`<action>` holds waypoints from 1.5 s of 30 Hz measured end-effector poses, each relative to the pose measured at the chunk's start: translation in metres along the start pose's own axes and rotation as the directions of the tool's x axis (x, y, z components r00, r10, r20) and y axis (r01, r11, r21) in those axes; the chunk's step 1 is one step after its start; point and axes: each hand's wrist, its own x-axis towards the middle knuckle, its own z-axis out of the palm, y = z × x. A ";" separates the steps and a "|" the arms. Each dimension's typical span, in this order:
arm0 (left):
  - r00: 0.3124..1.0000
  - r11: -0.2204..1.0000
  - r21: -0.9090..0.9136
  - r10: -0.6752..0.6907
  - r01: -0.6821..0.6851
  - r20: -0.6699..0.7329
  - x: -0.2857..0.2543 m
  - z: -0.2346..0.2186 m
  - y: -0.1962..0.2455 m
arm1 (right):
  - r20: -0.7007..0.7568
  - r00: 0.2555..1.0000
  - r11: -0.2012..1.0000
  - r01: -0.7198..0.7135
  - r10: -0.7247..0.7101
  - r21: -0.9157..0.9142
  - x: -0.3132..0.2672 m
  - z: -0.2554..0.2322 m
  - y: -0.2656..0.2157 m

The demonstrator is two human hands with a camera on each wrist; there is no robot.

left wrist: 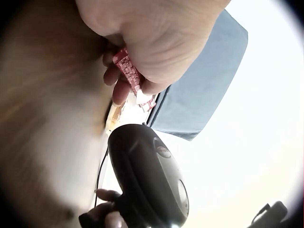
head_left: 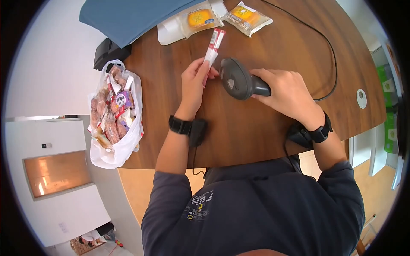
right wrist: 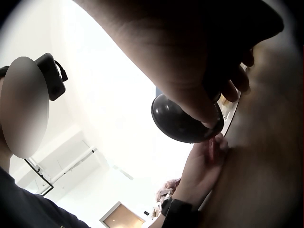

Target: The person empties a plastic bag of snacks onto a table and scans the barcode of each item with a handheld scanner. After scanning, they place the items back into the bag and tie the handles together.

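Note:
My left hand [head_left: 195, 83] pinches a slim red-and-white wrapped packet [head_left: 215, 42] between thumb and fingers, its long end pointing away from me with printed bars on it. In the left wrist view, the packet's red patterned end [left wrist: 127, 67] pokes out beside the palm. My right hand [head_left: 287, 89] grips a dark barcode scanner [head_left: 235, 79] by its handle. The scanner's rounded head is just right of the left fingertips, above the table. In the right wrist view the scanner head [right wrist: 183, 121] shows below the right hand, with the left hand [right wrist: 202, 161] beyond it.
On the wooden table [head_left: 265, 128], a white plastic bag [head_left: 136, 123] full of packaged snacks stands at the left. Two wrapped cakes, one on the right [head_left: 245, 19], lie at the far side near a blue-grey panel [head_left: 136, 17]. A black cable [head_left: 329, 47] curves along the right.

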 end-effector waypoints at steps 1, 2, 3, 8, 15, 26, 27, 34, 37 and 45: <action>1.000 1.000 -0.029 -0.011 0.011 0.022 -0.009 -0.005 -0.002 | 0.010 1.000 1.000 0.002 -0.002 0.004 0.000 0.000 -0.001; 0.999 0.998 -0.060 -0.021 0.023 0.043 -0.017 -0.009 -0.004 | 0.023 1.000 1.000 -0.004 0.004 0.009 0.000 0.001 -0.002; 0.999 0.997 -0.065 -0.029 0.031 0.033 -0.024 -0.012 -0.003 | 0.037 0.999 1.000 -0.010 0.009 0.014 0.001 0.002 -0.003; 0.994 0.994 -0.073 -0.076 0.082 0.080 -0.031 -0.014 0.006 | 0.071 0.997 0.999 -0.008 0.006 0.032 0.001 0.007 -0.004; 0.992 0.993 -0.092 -0.059 0.069 0.108 -0.030 -0.013 0.003 | -0.050 0.996 0.997 -0.070 0.071 0.019 0.004 0.006 0.002; 0.993 0.999 -0.030 -0.039 0.043 0.111 -0.030 -0.013 0.001 | -0.017 0.993 0.992 -0.117 0.118 0.036 0.004 0.005 -0.001; 0.995 0.999 -0.029 -0.031 0.034 0.098 -0.030 -0.013 0.001 | -0.005 0.993 0.993 -0.114 0.114 0.040 0.004 0.005 -0.003; 1.000 0.981 -0.194 0.002 -0.001 0.008 -0.027 -0.018 -0.004 | 0.024 1.000 1.000 0.006 -0.006 -0.006 0.004 0.007 -0.010; 0.996 0.965 -0.259 0.017 -0.039 -0.087 -0.022 -0.028 -0.010 | 0.095 0.995 0.998 -0.014 0.020 -0.061 0.006 0.007 -0.019; 0.758 0.868 -0.214 0.242 -0.449 -0.606 -0.039 -0.079 0.024 | 0.145 0.988 0.993 -0.034 0.049 -0.110 0.004 0.009 -0.024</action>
